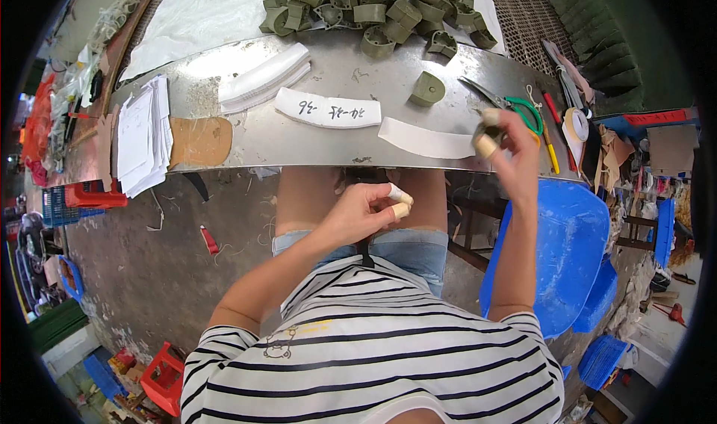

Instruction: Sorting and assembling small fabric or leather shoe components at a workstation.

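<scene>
My right hand point(515, 151), pale covers on its thumb and fingertip, grips a small olive-green block point(487, 132) over the right end of a blank white curved strip point(426, 138). The block looks like a shoe heel and is partly hidden by the fingers. In front of my lap, below the table edge, my left hand point(370, 209) has its covered thumb and finger drawn together; anything between them is too small to make out. A single olive-green heel-shaped block point(427, 89) stands on the metal table point(343, 151), left of green-handled scissors point(523, 110).
A pile of similar blocks point(377, 13) lies at the back. Stacked white strips point(265, 79), a marked strip point(327, 110), papers point(143, 136) and a brown sole-shaped piece point(202, 141) lie leftward. Right are a yellow pen point(551, 146), a tape roll point(576, 125) and a blue bin point(556, 252).
</scene>
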Demonstrator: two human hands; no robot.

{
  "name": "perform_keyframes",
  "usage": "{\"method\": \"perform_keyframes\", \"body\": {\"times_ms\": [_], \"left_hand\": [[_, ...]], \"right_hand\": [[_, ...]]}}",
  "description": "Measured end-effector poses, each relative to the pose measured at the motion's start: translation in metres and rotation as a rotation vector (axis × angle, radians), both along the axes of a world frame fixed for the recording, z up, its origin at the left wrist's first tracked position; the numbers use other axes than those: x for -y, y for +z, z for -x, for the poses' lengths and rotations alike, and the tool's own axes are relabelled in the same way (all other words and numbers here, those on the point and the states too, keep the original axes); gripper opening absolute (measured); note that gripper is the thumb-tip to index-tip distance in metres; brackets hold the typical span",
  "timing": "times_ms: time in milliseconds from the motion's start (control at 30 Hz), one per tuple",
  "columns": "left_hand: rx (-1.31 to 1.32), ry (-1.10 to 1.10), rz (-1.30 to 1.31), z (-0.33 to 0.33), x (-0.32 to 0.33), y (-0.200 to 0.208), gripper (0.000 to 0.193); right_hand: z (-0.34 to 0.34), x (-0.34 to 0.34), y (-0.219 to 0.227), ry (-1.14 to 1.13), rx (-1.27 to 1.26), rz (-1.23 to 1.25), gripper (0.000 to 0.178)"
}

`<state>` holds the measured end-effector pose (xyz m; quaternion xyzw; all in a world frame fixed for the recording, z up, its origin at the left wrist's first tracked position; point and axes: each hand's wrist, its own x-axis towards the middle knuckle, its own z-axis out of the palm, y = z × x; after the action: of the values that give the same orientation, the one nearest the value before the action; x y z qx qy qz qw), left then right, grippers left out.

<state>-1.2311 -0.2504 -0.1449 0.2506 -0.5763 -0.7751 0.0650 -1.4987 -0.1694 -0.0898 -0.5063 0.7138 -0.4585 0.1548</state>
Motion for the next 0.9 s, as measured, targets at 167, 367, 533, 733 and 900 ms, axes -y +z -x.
{"method": "perform_keyframes", "body": {"times_ms": [167, 367, 533, 733, 900], "left_hand": [[-0.116, 0.173, -0.583, 0.011, 0.001, -0.024, 0.043], [-0.075, 0.282, -0.671, 0.016, -0.006, -0.014, 0.038], [-0.063, 0.467, -0.168, -0.008, 0.003, 0.017, 0.033], [-0.319, 0.484, -0.302, -0.026, 0.033, 0.028, 0.039], [-0.516, 0.433, -0.653, -0.018, 0.033, 0.035, 0.038]], "right_hand": [[-0.059, -0.006, -0.002, 0.251, -0.064, -0.164, 0.038], [-0.075, -0.013, -0.011, 0.206, 0.362, -0.146, 0.034], [-0.028, 0.004, 0.0, -0.277, -0.111, -0.258, 0.041], [-0.012, 0.009, -0.017, -0.107, -0.506, -0.165, 0.05], [-0.009, -0.005, -0.024, -0.223, 0.16, -0.039, 0.047]]}}
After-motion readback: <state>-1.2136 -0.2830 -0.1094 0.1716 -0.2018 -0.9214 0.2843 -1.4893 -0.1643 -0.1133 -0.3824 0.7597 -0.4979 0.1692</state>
